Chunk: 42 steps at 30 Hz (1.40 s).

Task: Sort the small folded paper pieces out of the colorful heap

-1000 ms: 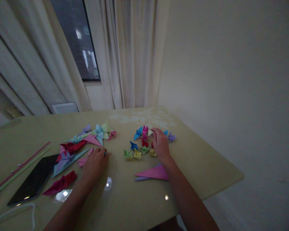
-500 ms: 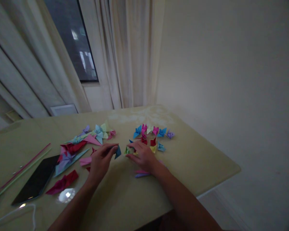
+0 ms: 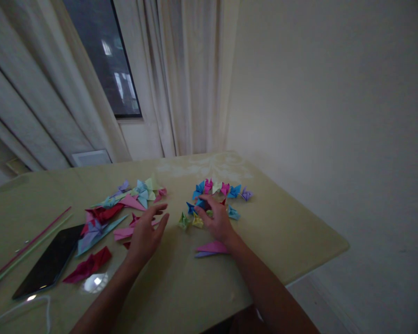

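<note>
My right hand [image 3: 216, 219] pinches a small blue origami piece [image 3: 201, 204] between thumb and fingers, over a cluster of similar ones. Beside its fingertips sit a darker blue piece [image 3: 191, 208], a yellow one [image 3: 197, 221] and a green one [image 3: 184, 221]. Some of the cluster is hidden behind this hand. Off to the left, my left hand [image 3: 146, 234] has its thumb and fingers apart with nothing in them. It is near pink folded paper [image 3: 124, 233] on the table.
Behind the right hand, a row of origami pieces [image 3: 234, 191] curves across the table [image 3: 282, 222]. Pink and lilac folded papers [image 3: 212, 248] lie nearer me. At left are a heap of folded paper [image 3: 106, 213], a phone [image 3: 50, 262], thin sticks [image 3: 38, 236] and a white cable [image 3: 28, 300].
The blue origami piece has passed from my left hand to my right, which moved slightly up and right. My left fingers have opened. The green piece now stands on the table, clear of my right fingers.
</note>
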Each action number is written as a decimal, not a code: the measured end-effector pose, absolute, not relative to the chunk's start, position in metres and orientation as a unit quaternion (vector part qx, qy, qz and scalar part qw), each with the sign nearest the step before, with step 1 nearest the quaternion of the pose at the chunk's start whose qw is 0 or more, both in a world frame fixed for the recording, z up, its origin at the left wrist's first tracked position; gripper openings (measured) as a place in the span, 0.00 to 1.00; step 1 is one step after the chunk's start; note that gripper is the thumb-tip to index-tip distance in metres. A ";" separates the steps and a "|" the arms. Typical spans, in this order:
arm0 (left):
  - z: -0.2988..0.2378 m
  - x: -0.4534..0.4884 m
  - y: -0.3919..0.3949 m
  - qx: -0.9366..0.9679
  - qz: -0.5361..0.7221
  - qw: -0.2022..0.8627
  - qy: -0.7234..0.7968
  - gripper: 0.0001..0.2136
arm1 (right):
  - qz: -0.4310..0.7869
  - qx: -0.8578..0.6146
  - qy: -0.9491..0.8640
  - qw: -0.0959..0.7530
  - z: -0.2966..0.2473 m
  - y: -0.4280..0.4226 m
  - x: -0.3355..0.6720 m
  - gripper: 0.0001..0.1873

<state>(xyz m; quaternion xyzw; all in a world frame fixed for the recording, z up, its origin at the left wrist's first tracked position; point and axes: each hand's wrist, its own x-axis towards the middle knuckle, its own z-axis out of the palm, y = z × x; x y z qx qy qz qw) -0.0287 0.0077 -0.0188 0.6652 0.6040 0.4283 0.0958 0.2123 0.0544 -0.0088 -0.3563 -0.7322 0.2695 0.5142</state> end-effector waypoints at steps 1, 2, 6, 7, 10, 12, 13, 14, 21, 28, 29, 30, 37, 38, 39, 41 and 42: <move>-0.021 -0.036 0.008 0.662 0.373 0.016 0.650 0.19 | 0.276 -0.376 -0.706 0.533 -0.009 0.059 0.216 0.15; -0.023 -0.044 0.008 0.652 0.311 -0.051 0.689 0.20 | 0.276 -0.390 -0.684 0.551 -0.009 0.064 0.221 0.16; -0.031 -0.063 0.009 0.647 0.144 -0.101 0.742 0.20 | 0.229 -0.410 -0.656 0.590 -0.011 0.078 0.233 0.15; -0.032 -0.064 0.010 0.662 0.135 -0.080 0.733 0.20 | 0.223 -0.411 -0.661 0.588 -0.011 0.079 0.234 0.15; -0.035 -0.065 0.014 0.693 0.154 -0.027 0.704 0.19 | 0.227 -0.408 -0.690 0.554 -0.009 0.076 0.234 0.14; -0.034 -0.064 0.017 0.692 0.189 -0.012 0.697 0.19 | 0.236 -0.406 -0.707 0.529 -0.007 0.072 0.234 0.13; -0.034 -0.063 0.017 0.690 0.212 -0.008 0.692 0.18 | 0.239 -0.407 -0.714 0.517 -0.005 0.071 0.235 0.12; -0.033 -0.062 0.017 0.689 0.237 -0.005 0.685 0.18 | 0.242 -0.409 -0.720 0.505 -0.003 0.070 0.237 0.11; -0.024 -0.046 0.017 0.693 0.410 0.022 0.593 0.19 | 0.337 -0.371 -0.775 0.386 0.012 0.066 0.269 0.10; -0.024 -0.029 0.010 0.743 0.439 -0.018 0.505 0.15 | 0.313 -0.386 -0.822 0.279 0.008 0.064 0.279 0.13; -0.024 -0.027 0.009 0.748 0.440 -0.020 0.497 0.15 | 0.298 -0.386 -0.830 0.272 0.006 0.065 0.279 0.14; -0.024 -0.026 0.008 0.753 0.441 -0.021 0.488 0.15 | 0.286 -0.386 -0.836 0.265 0.005 0.066 0.280 0.16; -0.027 -0.013 -0.002 0.803 0.421 0.001 0.423 0.14 | 0.273 -0.363 -0.832 0.319 0.007 0.062 0.264 0.19; -0.027 -0.010 -0.004 0.811 0.412 0.005 0.417 0.14 | 0.286 -0.344 -0.829 0.337 0.008 0.059 0.257 0.18; -0.027 -0.007 -0.006 0.818 0.402 0.009 0.411 0.14 | 0.301 -0.324 -0.828 0.345 0.008 0.055 0.250 0.17; -0.027 -0.002 -0.010 0.827 0.391 0.009 0.404 0.15 | 0.323 -0.293 -0.835 0.336 0.006 0.047 0.234 0.13; -0.027 0.000 -0.011 0.829 0.387 0.007 0.403 0.15 | 0.326 -0.284 -0.840 0.327 0.005 0.044 0.227 0.10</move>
